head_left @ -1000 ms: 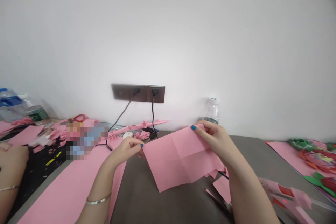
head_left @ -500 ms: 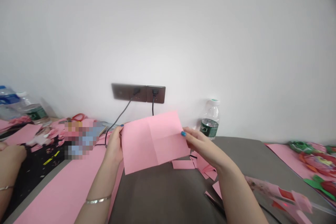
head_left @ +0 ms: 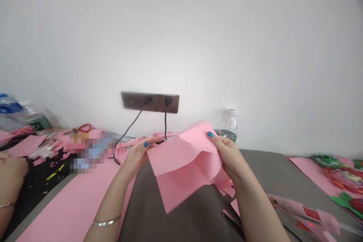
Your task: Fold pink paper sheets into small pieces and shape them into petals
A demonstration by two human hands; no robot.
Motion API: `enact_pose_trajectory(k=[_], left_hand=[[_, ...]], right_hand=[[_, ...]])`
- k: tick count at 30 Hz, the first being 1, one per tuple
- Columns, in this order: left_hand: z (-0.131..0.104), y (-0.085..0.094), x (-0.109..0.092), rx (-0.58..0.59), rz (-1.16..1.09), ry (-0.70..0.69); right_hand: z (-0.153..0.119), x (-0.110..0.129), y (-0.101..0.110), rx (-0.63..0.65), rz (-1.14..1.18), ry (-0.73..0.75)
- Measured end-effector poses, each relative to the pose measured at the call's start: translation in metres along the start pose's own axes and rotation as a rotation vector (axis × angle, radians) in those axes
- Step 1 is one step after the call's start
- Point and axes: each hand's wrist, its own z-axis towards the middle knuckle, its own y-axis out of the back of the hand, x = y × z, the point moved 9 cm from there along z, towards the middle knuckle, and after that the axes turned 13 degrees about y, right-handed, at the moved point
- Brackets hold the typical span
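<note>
A grey table [head_left: 170,223] stood against a white wall [head_left: 181,38] carrying two dark socket plates [head_left: 136,101], with two cords [head_left: 166,121] plugged in. I counted three bottles: two bottles [head_left: 38,121] at far left, one bottle [head_left: 229,123] just beyond the right hand [head_left: 228,157]. One creased pink paper [head_left: 176,162] bent in the air above the table's middle. The right hand gripped its right side, thumb uppermost; the left hand [head_left: 137,157] was at its left corner, fingers outstretched, though I couldn't tell whether they pinched it
</note>
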Motion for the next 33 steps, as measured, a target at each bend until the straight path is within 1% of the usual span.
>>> enact_pose_trajectory(k=[2,3,4,5,6,9,11,13,15,16,18,20,23,27,30,33], left_hand=[[-0.004,-0.019,-0.001,0.151,0.071,-0.010],[-0.006,-0.026,0.000,0.199,0.094,-0.002],[-0.006,-0.030,0.002,0.214,0.115,0.015],[-0.005,-0.031,0.003,0.191,0.136,0.028],[-0.004,-0.028,0.005,0.137,0.161,0.035],[0.003,-0.010,0.007,-0.085,0.201,0.007],[0.005,0.004,0.010,-0.214,0.106,0.003],[0.005,0.016,0.016,-0.295,-0.091,0.027],[0.003,0.022,0.019,-0.335,-0.271,0.061],[0.002,0.023,0.020,-0.349,-0.324,0.076],[0.000,0.024,0.018,-0.371,-0.364,0.098],[-0.001,0.023,0.015,-0.380,-0.354,0.104],[-0.001,0.022,0.008,-0.372,-0.320,0.044],[-0.002,0.014,0.004,-0.315,-0.236,-0.009],[-0.005,0.000,-0.001,-0.227,-0.090,-0.050],[-0.008,-0.011,-0.007,-0.182,0.102,-0.114]], right_hand=[[0.003,-0.003,0.012,-0.107,0.031,0.013],[0.004,-0.005,0.017,-0.148,0.046,0.009],[0.005,-0.007,0.019,-0.174,0.061,-0.001],[0.005,-0.009,0.020,-0.186,0.073,-0.012],[0.005,-0.011,0.020,-0.187,0.080,-0.020],[0.007,-0.010,0.014,-0.135,0.050,0.014],[0.007,-0.007,0.010,-0.073,-0.041,0.048],[0.003,-0.005,0.002,0.044,-0.159,0.032],[-0.004,-0.006,-0.010,0.204,-0.212,-0.026],[-0.009,-0.006,-0.016,0.272,-0.199,-0.048],[-0.015,-0.002,-0.024,0.346,-0.154,-0.063],[-0.018,0.000,-0.027,0.366,-0.139,-0.071],[-0.017,0.000,-0.025,0.338,-0.145,-0.092],[-0.013,0.011,-0.017,0.209,-0.060,-0.041],[-0.011,0.017,-0.010,0.138,-0.027,0.000],[-0.009,0.019,-0.004,0.085,-0.008,0.032]])
